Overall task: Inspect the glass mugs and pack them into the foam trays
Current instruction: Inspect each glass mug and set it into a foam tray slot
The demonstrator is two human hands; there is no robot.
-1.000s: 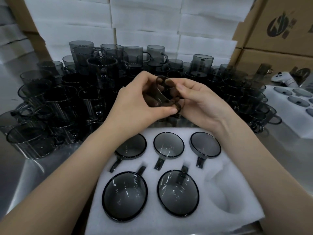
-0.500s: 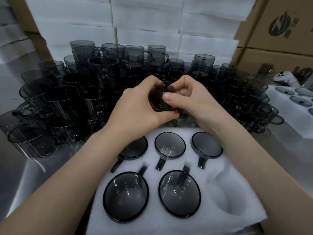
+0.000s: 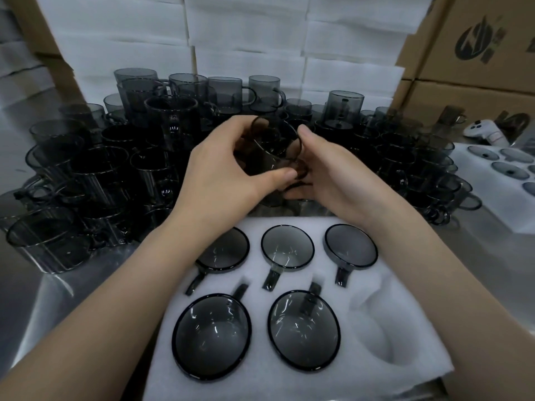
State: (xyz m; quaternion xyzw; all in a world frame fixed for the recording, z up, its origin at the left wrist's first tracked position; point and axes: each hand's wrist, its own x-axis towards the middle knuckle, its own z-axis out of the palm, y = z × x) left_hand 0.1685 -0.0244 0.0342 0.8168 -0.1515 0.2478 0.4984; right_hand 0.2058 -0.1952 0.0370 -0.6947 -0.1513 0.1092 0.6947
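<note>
Subject is the held mug [image 3: 272, 151], smoked grey glass, in the air between both hands, above the far edge of the foam tray [image 3: 254, 383]. The left hand [image 3: 220, 175] grips it from the left, thumb across the near wall; the right hand [image 3: 327, 175] is curled round its right end. The mug is tipped well over, its long axis running roughly left to right, the wide rim toward the right hand and the smaller round base up and left; the handle cannot be made out clearly. The foam tray has six pockets. The far row holds three packed mugs [image 3: 288, 247] with handles toward the person, and the near row holds two more [image 3: 211, 337] with handles pointing away. The near-right pocket [image 3: 385, 342] shows bare foam. The tray sits on a steel tabletop [image 3: 43, 299]. Behind it, loose mugs [image 3: 115, 169] stand crowded, some stacked. A second tray [image 3: 492, 215] at right carries more mugs, and a white controller [image 3: 486, 131] lies beyond it. Foam sheets [image 3: 246, 39] and cardboard boxes [image 3: 477, 53] are stacked at the back.
</note>
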